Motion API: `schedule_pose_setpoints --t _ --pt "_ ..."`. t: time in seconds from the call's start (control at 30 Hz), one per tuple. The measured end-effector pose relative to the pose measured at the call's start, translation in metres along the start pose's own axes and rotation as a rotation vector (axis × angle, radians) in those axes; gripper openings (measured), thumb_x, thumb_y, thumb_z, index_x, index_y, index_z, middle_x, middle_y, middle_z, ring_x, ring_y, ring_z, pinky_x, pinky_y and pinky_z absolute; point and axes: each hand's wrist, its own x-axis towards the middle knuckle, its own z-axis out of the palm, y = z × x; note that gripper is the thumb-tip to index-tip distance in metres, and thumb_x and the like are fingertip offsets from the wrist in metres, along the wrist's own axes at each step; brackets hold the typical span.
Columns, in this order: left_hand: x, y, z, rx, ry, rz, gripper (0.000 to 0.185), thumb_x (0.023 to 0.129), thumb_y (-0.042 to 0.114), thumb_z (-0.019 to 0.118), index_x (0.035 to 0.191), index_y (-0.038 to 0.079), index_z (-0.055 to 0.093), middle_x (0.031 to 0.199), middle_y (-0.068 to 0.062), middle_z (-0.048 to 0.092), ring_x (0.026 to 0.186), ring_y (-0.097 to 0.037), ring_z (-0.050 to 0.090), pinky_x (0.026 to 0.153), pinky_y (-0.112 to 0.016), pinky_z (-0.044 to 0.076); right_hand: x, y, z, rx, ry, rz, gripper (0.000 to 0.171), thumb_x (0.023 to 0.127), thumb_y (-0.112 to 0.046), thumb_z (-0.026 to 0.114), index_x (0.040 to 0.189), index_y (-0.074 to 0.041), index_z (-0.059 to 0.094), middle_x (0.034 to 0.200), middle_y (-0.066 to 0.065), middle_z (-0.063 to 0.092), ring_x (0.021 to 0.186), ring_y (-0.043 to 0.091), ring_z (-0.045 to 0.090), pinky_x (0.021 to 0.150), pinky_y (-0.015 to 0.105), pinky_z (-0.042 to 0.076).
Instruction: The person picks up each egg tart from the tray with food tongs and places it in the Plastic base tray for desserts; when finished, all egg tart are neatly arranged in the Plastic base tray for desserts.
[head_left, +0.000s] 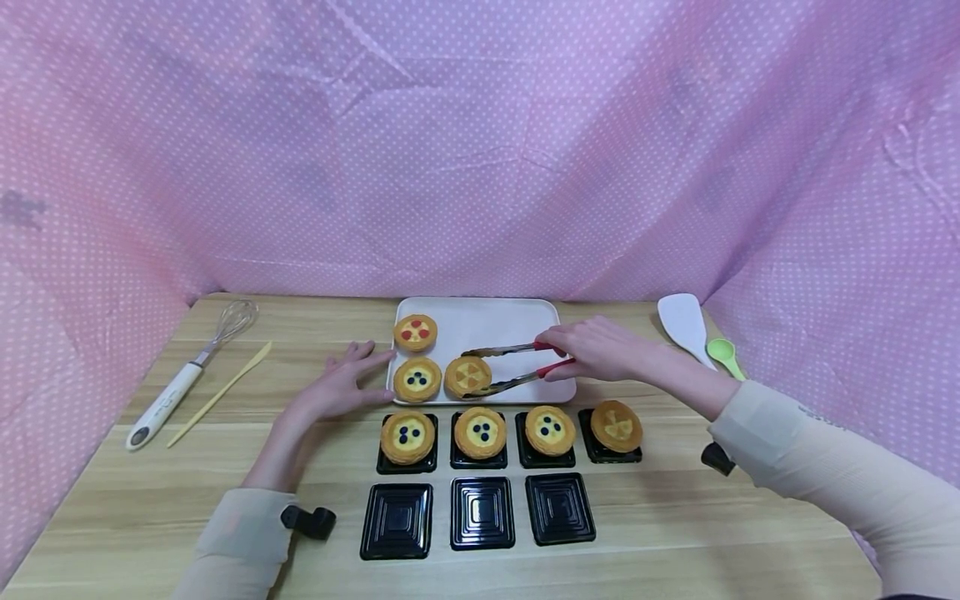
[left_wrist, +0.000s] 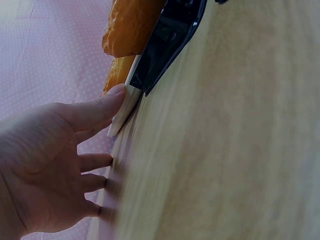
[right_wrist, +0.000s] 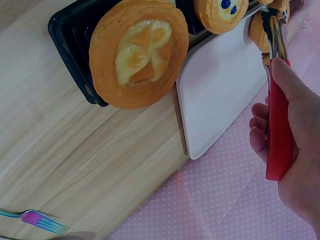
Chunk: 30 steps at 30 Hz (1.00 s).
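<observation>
My right hand (head_left: 596,348) grips red-handled tongs (right_wrist: 280,125). Their tips lie on either side of an egg tart with an orange fruit topping (head_left: 467,377) on the white tray (head_left: 517,321). My left hand (head_left: 343,385) is at the tray's left edge, fingers spread; in the left wrist view its thumb (left_wrist: 107,102) touches the rim and the other fingers extend beside it. Also on the tray are a tart with red pieces (head_left: 415,332) and a tart with blueberries (head_left: 417,380), both along the left side.
Before the tray, three blueberry tarts (head_left: 481,432) and one orange-topped tart (head_left: 617,426) sit on black square holders. Nearer are three bare black holders (head_left: 482,512). Left lie a whisk (head_left: 168,400) and yellow stick (head_left: 217,396); right, a white spatula (head_left: 683,325), green spoon (head_left: 723,353) and fork (right_wrist: 42,220).
</observation>
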Motion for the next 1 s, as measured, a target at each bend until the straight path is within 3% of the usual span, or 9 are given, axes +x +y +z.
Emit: schedule_pose_setpoints --t 0.53,0.77,1.0 --pt "0.001 0.001 0.004 -0.006 -0.006 0.007 0.08 0.092 0.046 0.072 0.159 0.016 0.04 0.17 -0.03 0.009 0.156 -0.057 -0.002 0.12 -0.078 -0.008 -0.006 0.001 -0.003 -0.014 0.02 -0.011 0.046 0.09 -0.045 0.076 0.124 -0.014 0.069 0.085 -0.004 0.066 0.063 0.005 0.049 0.054 0.021 0.041" --pt "0.001 0.0 0.002 -0.006 -0.012 0.004 0.079 0.093 0.044 0.072 0.159 0.016 0.039 0.17 -0.029 0.007 0.156 -0.056 -0.004 0.12 -0.077 -0.01 -0.011 -0.008 -0.026 -0.034 0.077 -0.04 0.046 0.089 -0.048 0.077 0.121 -0.016 0.069 0.08 -0.009 0.064 0.059 0.002 0.048 0.049 0.02 0.04" --pt "0.0 0.0 0.0 -0.014 -0.009 0.011 0.08 0.092 0.045 0.072 0.159 0.015 0.039 0.17 -0.03 0.008 0.155 -0.058 -0.003 0.12 -0.077 -0.01 -0.011 -0.031 -0.045 -0.016 0.061 -0.082 0.045 0.091 -0.05 0.074 0.124 -0.021 0.068 0.088 -0.01 0.068 0.061 0.0 0.05 0.052 0.018 0.044"
